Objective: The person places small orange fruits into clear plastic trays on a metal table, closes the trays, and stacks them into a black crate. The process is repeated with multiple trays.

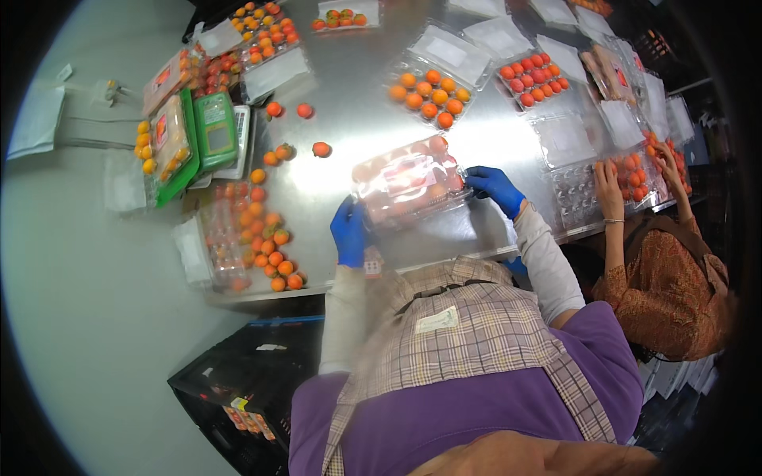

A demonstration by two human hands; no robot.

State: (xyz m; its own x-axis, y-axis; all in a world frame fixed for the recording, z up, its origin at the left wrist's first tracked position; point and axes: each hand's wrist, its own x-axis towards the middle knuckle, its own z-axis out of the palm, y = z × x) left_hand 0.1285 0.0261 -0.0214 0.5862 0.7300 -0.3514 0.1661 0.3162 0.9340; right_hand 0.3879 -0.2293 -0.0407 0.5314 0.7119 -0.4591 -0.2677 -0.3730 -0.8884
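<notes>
A closed clear plastic clamshell pack (411, 178) of red and orange tomatoes lies before me, with a printed label on its lid. At its left end is my left hand (348, 232) in a blue glove, its fingers on the pack's edge. My right hand (494, 189), gloved in blue too, grips the opposite end near the rim. Beyond it stands an opened pack with orange tomatoes (431, 95) in rows, its lid (450, 52) folded back with a white pad in it. Loose tomatoes (275, 258) are gathered to my left.
A green digital scale (215, 131) stands on the left, beside filled packs (169, 134). Black crates (250, 381) are below the metal table's edge (315, 288). On the right, a co-worker's hands (610, 190) touch another pack of tomatoes (632, 177).
</notes>
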